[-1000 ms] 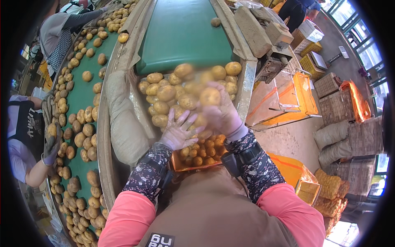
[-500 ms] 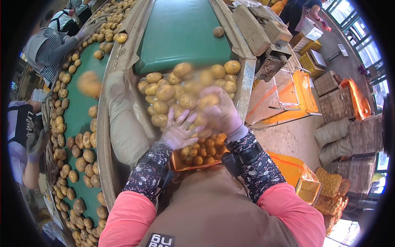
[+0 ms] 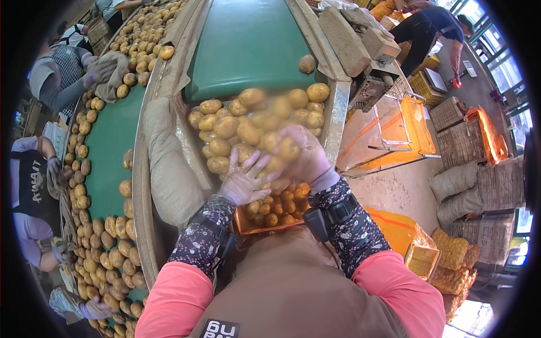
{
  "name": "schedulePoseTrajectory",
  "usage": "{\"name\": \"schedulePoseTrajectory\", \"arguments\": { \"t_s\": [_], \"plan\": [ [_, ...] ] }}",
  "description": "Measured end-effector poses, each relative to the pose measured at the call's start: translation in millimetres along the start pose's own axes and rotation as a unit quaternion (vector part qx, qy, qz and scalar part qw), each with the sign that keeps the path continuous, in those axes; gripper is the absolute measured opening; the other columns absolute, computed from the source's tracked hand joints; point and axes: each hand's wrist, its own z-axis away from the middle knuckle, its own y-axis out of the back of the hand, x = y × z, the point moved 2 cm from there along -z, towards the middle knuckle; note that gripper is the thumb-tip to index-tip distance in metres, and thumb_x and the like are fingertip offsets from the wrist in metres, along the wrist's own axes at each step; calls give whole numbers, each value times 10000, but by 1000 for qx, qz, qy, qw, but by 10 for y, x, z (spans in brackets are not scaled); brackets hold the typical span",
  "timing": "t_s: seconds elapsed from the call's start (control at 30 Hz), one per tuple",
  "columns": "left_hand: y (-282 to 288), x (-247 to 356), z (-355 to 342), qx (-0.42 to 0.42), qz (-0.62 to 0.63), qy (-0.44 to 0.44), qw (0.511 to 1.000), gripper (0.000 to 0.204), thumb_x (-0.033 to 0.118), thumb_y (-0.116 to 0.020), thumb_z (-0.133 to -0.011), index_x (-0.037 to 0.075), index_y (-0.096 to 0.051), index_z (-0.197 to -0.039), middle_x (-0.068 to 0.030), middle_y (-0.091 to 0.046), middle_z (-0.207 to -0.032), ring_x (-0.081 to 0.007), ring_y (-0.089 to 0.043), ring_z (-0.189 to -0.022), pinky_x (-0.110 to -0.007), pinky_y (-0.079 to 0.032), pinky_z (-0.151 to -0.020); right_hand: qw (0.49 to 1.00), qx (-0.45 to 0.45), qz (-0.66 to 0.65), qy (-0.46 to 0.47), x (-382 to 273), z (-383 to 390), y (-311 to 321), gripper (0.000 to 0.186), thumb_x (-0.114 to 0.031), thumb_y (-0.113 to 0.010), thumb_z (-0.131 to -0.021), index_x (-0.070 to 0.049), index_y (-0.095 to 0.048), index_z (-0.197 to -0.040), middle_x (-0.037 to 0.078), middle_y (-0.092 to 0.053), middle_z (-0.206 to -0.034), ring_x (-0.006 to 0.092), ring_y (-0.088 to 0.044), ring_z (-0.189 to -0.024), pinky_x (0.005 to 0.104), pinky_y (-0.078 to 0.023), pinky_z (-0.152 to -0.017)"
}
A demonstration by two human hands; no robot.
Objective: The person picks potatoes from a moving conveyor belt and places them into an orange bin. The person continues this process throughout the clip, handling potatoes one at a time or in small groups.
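Yellow potatoes (image 3: 227, 127) lie heaped at the end of a green conveyor belt (image 3: 251, 48). My left hand (image 3: 245, 179), gloved, rests on the near side of the heap with its fingers spread. Just right of it, my right hand (image 3: 311, 159) curls its gloved fingers around a potato (image 3: 289, 150); a blur partly hides the fingertips. Below both hands, more potatoes (image 3: 271, 207) sit inside an orange mesh bag (image 3: 264, 230) held open against my apron. A single potato (image 3: 307, 63) lies on the belt's right side.
On the left, a second green belt (image 3: 110, 149) carries many potatoes, with several gloved people along it. A padded grey roll (image 3: 169, 163) lines the chute's left wall. To the right stand a metal frame with orange mesh (image 3: 414, 132), stacked crates (image 3: 501, 186) and filled sacks (image 3: 453, 253).
My right hand has shifted slightly down with the potato. The lone potato on the belt has come nearer. Potatoes on the left belt have moved, and a person at upper right bends over.
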Motion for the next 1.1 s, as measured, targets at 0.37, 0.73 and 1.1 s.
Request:
{"name": "schedulePoseTrajectory", "arguments": {
  "t_s": [0.37, 0.73, 1.1],
  "plan": [
    [20, 16, -7, -8, -2, 2, 1000, 591, 586, -643, -843, 393, -552, -1394, -57, -430, -1513, -302, -346, -1423, -769, -106, -1112, 854, 81, -393, -331, 17, 73, -9, 228, -181, -606, -877, -75, -597, -1079, 61, -618, -944, 203, -623, -749, 324, -539, -578],
    [-2, 20, -4, 12, 6, -1, 1000, 570, 579, -667, -823, 376, -583, -1350, -55, -427, -1517, -299, -340, -1433, -766, -93, -1118, 895, 12, -348, -277, 39, 97, 62, 444, -320, -616, -974, -22, -505, -1284, 104, -600, -1177, 239, -629, -1072, 385, -569, -889],
    [-1, 35, -7, -1, -6, 3, 1000, 612, 587, -650, -831, 403, -540, -1405, -51, -434, -1504, -294, -343, -1427, -760, -97, -1122, 846, 31, -400, -350, -61, 92, 31, 359, -166, -653, -834, -87, -530, -1163, 100, -605, -992, 219, -663, -774, 345, -583, -602]
  ]
}}
